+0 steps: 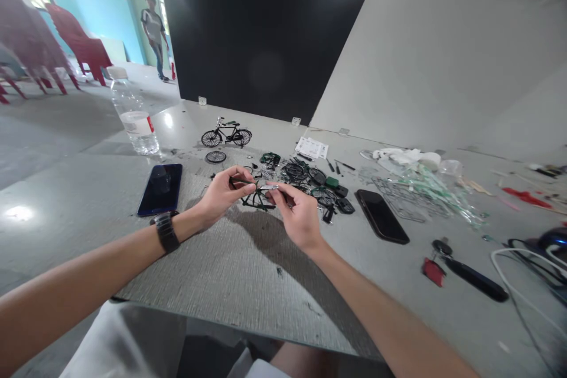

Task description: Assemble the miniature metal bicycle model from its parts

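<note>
My left hand [228, 194] is closed in a pinch on a dark green model bicycle frame [258, 199], which shows between the two hands just above the table. Facing it, my right hand [297, 212] pinches a small silver part [268, 187] close against the frame. The fingertips hide how the two pieces meet. Loose model bicycle parts lie just beyond my hands, among them black wheels [293, 171] and a green box-like piece [332, 182]. An assembled black model bicycle [227, 133] stands upright farther back, with a single wheel [215, 157] flat in front of it.
Phones lie at left [160, 189] and right [381, 216]. A water bottle [134, 112] stands back left. Paper slips [312, 147], small screwdrivers [334, 166], plastic scraps [432, 180], a black-handled tool [476, 279] and a white cable [509, 280] occupy the table. A person [155, 32] stands beyond.
</note>
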Motion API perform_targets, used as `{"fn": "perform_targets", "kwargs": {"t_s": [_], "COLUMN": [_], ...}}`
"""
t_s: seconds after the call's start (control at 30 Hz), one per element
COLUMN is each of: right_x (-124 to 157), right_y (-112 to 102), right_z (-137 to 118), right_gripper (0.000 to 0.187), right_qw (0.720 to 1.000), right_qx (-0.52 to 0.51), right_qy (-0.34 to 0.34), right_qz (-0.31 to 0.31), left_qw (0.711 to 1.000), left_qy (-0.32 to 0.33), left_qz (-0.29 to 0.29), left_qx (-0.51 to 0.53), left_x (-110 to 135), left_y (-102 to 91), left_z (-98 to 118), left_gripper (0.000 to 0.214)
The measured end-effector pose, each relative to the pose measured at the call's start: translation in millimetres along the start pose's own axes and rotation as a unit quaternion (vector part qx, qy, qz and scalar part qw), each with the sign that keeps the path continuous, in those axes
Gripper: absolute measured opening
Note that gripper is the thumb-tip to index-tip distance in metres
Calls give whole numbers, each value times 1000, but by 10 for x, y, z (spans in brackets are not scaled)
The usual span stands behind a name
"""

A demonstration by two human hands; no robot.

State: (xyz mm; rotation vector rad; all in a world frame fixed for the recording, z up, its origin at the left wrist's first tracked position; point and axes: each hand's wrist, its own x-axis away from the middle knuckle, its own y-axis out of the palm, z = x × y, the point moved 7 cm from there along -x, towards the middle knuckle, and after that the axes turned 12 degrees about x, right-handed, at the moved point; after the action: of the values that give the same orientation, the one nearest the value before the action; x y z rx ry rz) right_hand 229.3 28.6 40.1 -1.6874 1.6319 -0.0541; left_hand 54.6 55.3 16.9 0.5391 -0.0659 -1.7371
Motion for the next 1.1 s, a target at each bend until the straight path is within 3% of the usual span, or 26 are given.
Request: {"fn": "perform_targets", "kwargs": {"t_s": [0.67, 1.1], "right_x": [35, 55], "right_y": [63, 124], "right_z": [4, 19], "right_gripper": [37, 36], "right_qw": [994, 992], "right_qx": [-102, -99], "right_qy": [46, 57], "right_qz": [-21, -59], "left_qw": [995, 1000], "left_qy": [-32, 11], "left_qz": [1, 14], "left_qx": [96, 21], "left_x": [9, -11], "left_y": [26, -31], "left_z": [-37, 6], "left_gripper": [29, 25]}}
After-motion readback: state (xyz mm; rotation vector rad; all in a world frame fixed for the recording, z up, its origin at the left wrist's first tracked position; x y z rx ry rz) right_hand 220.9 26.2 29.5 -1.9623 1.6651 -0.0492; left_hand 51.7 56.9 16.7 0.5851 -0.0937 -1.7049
